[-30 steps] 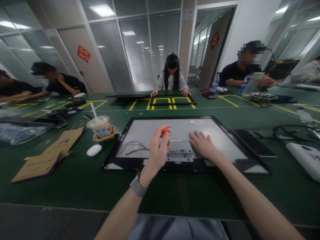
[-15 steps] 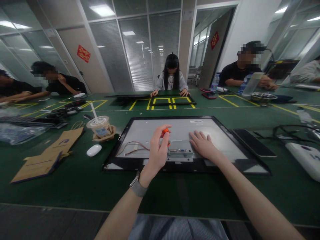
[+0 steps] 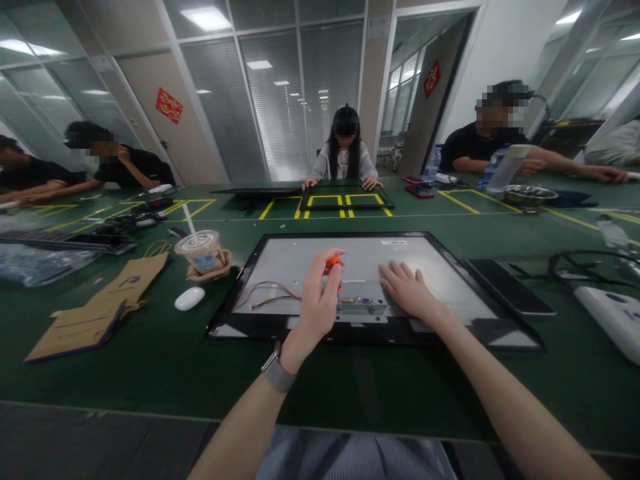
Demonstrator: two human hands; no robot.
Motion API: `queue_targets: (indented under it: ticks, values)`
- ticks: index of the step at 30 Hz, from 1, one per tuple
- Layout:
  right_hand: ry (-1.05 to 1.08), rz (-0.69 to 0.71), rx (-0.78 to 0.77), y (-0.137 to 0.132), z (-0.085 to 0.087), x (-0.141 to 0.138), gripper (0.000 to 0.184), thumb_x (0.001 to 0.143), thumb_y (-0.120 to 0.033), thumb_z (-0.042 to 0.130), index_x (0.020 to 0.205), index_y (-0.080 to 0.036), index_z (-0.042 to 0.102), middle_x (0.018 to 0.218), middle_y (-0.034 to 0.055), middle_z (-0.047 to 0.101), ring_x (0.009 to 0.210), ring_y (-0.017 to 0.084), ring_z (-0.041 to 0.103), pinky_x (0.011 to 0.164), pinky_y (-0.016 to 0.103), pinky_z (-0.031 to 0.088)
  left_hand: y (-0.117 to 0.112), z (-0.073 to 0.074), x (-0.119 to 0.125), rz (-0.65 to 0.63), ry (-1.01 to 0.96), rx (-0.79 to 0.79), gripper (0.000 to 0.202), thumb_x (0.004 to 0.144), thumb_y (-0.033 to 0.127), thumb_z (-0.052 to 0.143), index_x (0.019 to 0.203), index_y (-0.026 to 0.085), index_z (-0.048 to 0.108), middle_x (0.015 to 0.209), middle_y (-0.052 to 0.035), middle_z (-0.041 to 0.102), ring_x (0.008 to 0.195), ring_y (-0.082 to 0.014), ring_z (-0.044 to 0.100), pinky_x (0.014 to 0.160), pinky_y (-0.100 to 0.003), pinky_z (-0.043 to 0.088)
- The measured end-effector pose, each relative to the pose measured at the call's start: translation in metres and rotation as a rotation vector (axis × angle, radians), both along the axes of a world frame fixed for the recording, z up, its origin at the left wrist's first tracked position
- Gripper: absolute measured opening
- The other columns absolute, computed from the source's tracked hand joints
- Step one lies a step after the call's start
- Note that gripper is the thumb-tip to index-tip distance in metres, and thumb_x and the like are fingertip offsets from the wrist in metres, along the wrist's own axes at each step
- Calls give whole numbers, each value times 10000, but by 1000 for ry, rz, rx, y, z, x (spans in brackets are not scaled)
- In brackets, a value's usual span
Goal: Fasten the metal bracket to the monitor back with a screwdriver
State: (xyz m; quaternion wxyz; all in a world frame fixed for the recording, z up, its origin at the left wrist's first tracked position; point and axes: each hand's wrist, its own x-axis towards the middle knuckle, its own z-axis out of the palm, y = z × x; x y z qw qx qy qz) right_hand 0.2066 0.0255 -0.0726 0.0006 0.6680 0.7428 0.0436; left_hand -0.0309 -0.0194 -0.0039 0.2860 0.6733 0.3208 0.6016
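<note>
A flat display panel with a black frame lies back side up on the table before me. My left hand is closed round the orange handle of a screwdriver, held upright over the near middle of the panel; its tip is hidden by the fingers. Just right of it runs a metal bracket with connector ports. Thin cables lie on the panel to the left of that hand. My right hand rests flat on the panel's grey back, fingers spread, holding nothing.
To the left stand an iced drink cup, a white mouse and brown paper bags. A black phone-like slab and a white device lie at the right. Across the table, a person handles a black frame.
My hands keep almost the same places, with the screwdriver still in the left one. At the far right, a person's arm has stretched out to the right. The view has shifted slightly.
</note>
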Motion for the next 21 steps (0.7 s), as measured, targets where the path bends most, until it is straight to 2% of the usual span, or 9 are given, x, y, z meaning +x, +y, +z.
queue_targets:
  ticks: [12,21]
  values:
    - [-18,13,36,4,-9,4,574,1037,-362,200,1555,-183,369,1590,200,382,1438,380,350,1096,645,328,0,-1,0,-11,4,-9,252,1032,294,434,1200,221,607,978,-51,595,829,-152,564,735,-262,494]
    - [-9,3,22,1,-3,1,575,1039,-358,197,1559,-179,366,1596,194,375,1448,377,336,1110,633,319,0,-1,0,-16,2,-2,258,1029,305,440,1211,226,604,981,-55,603,831,-160,566,743,-278,500]
